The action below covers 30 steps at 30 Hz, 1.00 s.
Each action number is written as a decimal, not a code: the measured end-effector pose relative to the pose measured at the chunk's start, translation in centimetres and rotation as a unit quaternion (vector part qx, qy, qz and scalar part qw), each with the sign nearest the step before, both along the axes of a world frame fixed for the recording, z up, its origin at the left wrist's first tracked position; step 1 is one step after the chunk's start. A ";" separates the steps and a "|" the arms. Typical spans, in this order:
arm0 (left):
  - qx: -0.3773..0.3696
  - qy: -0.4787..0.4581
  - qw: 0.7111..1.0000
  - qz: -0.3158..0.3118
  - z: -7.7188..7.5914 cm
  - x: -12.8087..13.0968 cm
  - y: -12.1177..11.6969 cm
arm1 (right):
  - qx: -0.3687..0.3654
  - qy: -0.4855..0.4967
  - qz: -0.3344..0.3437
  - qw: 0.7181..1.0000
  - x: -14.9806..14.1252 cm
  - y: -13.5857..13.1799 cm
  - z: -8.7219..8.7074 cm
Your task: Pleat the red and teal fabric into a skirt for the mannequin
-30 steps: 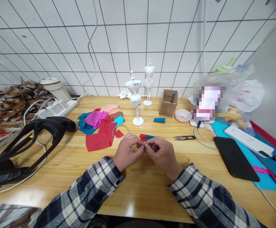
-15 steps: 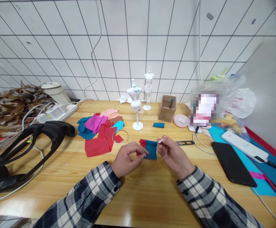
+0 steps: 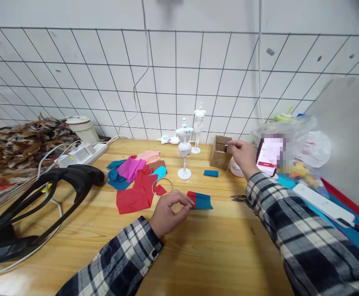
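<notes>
The left hand [image 3: 168, 211] curls loosely, thumb and forefinger close together at the red end of a red-and-blue cloth [image 3: 202, 201] on the counter [image 3: 198, 255]; whether they pinch it, I cannot tell. The cloth lies well apart from the right hand [image 3: 245, 156], whose fingertips reach over a cardboard box [image 3: 220, 160], their grip unclear. Beside it, a partly hidden pink bowl [image 3: 236, 171] holds small pale bits.
</notes>
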<state>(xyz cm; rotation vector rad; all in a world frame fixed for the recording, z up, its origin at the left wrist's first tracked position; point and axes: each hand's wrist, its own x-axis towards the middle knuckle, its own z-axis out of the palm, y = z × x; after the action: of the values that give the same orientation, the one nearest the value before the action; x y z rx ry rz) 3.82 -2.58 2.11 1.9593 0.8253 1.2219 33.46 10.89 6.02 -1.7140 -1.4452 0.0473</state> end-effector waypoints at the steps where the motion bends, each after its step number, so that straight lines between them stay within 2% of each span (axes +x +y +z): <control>1: 0.003 0.002 1.000 0.003 0.0 0.0 0.0 | -0.018 -0.035 -0.017 0.999 0.3 0.5 -0.4; 5: 0.005 0.016 1.000 0.015 0.0 0.0 -0.1 | -0.040 -0.105 -0.019 0.993 1.1 1.4 -1.7; 9: 0.014 0.019 1.000 0.014 -0.1 0.1 -0.1 | -0.026 -0.090 -0.016 0.995 1.7 1.1 -2.3; 14: 0.031 0.017 0.999 0.004 -0.2 0.2 0.0 | -0.016 -0.085 -0.024 0.996 2.3 0.4 -2.1; 23: 0.043 0.028 0.999 0.006 -0.4 0.3 0.1 | 0.019 -0.117 0.010 0.993 2.3 -0.3 -1.6; 25: 0.045 0.028 0.999 0.007 -0.4 0.3 0.1 | 0.054 -0.099 0.004 0.994 1.3 -1.5 -1.1; 27: 0.051 0.026 0.998 0.007 -0.3 0.3 0.1 | 0.094 -0.039 0.025 0.994 -0.6 -3.9 -0.7; 28: 0.057 0.026 0.998 0.006 -0.2 0.3 0.1 | 0.087 0.007 0.066 0.994 -2.0 -5.5 -0.7; 30: 0.067 0.028 0.997 0.004 -0.1 0.3 0.1 | 0.025 0.085 0.178 0.980 -5.0 -9.2 -1.2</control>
<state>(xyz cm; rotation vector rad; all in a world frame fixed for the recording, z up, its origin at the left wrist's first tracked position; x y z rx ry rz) 4.11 -2.50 1.98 2.1079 0.7963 1.2614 28.50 1.70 4.82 -1.3579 -1.5907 0.3402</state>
